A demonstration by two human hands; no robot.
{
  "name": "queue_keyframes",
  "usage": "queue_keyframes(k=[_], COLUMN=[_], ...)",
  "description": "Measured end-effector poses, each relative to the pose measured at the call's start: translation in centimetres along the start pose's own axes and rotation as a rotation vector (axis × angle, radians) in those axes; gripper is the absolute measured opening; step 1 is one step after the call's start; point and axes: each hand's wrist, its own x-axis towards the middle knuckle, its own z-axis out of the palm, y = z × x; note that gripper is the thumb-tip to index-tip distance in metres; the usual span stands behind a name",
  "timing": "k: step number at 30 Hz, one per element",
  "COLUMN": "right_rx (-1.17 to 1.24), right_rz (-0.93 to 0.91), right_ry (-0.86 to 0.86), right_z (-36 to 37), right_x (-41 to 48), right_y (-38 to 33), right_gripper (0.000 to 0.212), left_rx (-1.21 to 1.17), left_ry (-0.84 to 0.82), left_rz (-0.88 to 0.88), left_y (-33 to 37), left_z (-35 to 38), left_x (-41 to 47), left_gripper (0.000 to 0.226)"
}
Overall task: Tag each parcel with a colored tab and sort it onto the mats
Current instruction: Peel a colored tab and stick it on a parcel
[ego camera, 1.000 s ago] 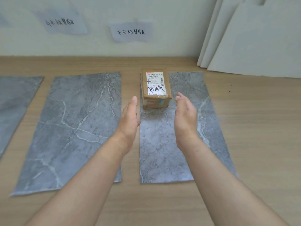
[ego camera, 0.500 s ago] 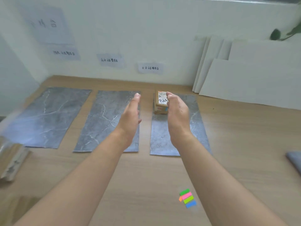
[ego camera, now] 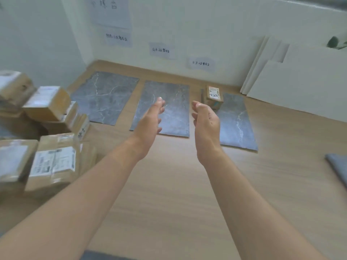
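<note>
The left hand [ego camera: 150, 119] and right hand [ego camera: 205, 121] are hovering palms inward, fingers loose and holding nothing. The small parcel [ego camera: 214, 97] is sitting at the far end of the right mat [ego camera: 236, 126]. Stacked boxes [ego camera: 48, 117] are waiting far left.

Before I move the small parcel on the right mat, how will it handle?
The small parcel looks like stiff cardboard, so probably keeps shape when gripped. Boxy and flat on the right mat, it should slide, not roll. Likely light; contents unseen.
</note>
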Motion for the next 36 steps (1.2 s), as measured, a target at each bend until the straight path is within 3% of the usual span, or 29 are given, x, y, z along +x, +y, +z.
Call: queue_keyframes(k=[13,20,28,36], right_rx=[-0.006,-0.034,-0.143,-0.181], right_rz=[0.082,0.181,0.302,0.377], right_ry=[-0.270,-0.376,-0.445,-0.415], right_z=[11.3,16.0,21.2,25.0], right_x=[-11.3,-14.9,-15.9,-16.8], right_y=[1.9,5.3,9.2,11.5], right_gripper=[0.025,0.026,0.028,0.041], left_rx=[-0.007,-0.001,-0.017,-0.086], left_ry=[0.303,0.447,0.462,0.364], left_rz=[-0.024,-0.016,-0.079,-0.177], left_y=[-1.5,-3.9,-7.6,-9.5], left_z=[-14.0,-21.2,-27.7,-31.0], left_x=[-11.2,-14.8,-12.6,-10.6], left_gripper=[0.057,0.047,0.055,0.045])
